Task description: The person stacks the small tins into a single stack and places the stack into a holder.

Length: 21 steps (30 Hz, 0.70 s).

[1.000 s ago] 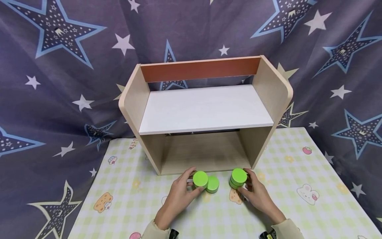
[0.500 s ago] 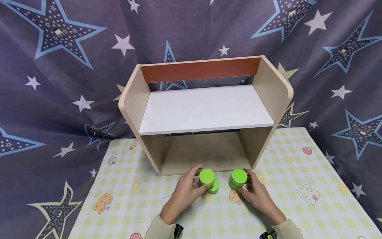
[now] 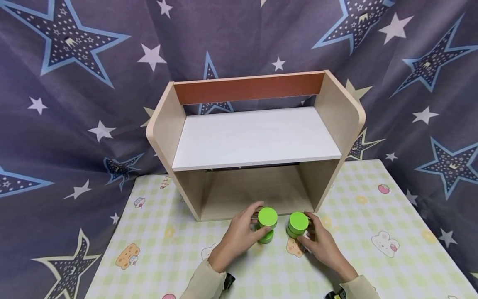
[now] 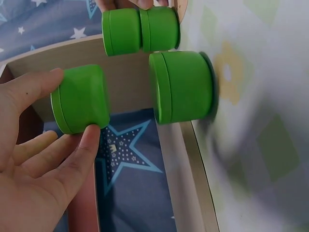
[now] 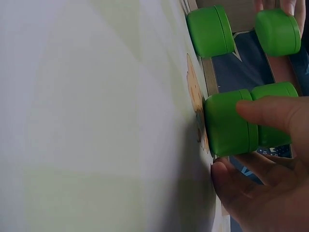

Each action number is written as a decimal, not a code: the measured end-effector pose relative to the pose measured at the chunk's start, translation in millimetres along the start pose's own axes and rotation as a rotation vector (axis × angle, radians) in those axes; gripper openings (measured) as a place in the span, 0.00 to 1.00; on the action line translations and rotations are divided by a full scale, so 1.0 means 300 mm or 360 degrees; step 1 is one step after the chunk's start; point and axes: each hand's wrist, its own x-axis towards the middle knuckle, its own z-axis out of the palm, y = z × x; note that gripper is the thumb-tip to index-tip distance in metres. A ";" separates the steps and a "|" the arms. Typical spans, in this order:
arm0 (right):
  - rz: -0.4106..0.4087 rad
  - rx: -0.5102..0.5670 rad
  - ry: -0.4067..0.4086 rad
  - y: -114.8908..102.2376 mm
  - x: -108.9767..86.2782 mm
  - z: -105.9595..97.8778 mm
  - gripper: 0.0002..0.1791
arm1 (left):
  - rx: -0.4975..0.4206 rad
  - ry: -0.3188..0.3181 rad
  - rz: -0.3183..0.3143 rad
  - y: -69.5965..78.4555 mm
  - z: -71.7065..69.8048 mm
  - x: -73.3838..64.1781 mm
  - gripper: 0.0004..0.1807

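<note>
My left hand (image 3: 242, 236) pinches a round green lidded jar (image 3: 267, 217) between thumb and fingers. The left wrist view shows this held jar (image 4: 81, 99) raised above a second green jar (image 4: 183, 88) on the table, with a gap between them. From the head, that lower jar (image 3: 267, 237) is partly covered. To the right, two more green jars stand stacked, the upper jar (image 3: 298, 222) on the lower jar (image 5: 227, 123). Around this stack my right hand (image 3: 324, 246) curls, its thumb against the lower jar in the right wrist view.
Just behind the jars stands a wooden two-level shelf unit (image 3: 160, 133) with a white upper board (image 3: 255, 139). Beneath everything is a table with a green-checked cloth (image 3: 373, 216). A dark star-patterned curtain (image 3: 239, 33) hangs behind and along both sides.
My left hand has carried its jar to the right and slightly away from me, from beside the lower jar to above it. The right hand keeps its place at the stack.
</note>
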 end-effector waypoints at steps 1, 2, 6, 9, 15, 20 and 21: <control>0.0001 -0.0001 -0.0001 0.000 0.000 0.000 0.43 | 0.0004 -0.0005 0.0004 0.002 0.003 0.004 0.39; 0.0000 0.0000 -0.0001 0.001 0.000 0.000 0.43 | 0.0008 -0.0008 0.0012 0.005 0.006 0.008 0.39; 0.0012 0.0006 -0.0007 0.000 0.000 -0.001 0.43 | 0.0019 -0.0034 0.0046 0.017 0.017 0.027 0.39; 0.0018 0.0016 -0.0015 -0.001 0.000 -0.002 0.43 | 0.0026 -0.0057 0.0051 0.027 0.025 0.043 0.40; 0.0000 0.0016 -0.0020 0.000 0.000 -0.002 0.43 | 0.0059 -0.0099 0.0071 0.042 0.047 0.078 0.40; -0.0015 0.0005 -0.0019 0.000 0.000 -0.003 0.43 | 0.0042 -0.0129 0.0134 0.056 0.072 0.105 0.40; -0.0020 0.0001 -0.0020 0.000 0.000 -0.003 0.42 | 0.0039 -0.0136 0.0143 0.059 0.077 0.110 0.40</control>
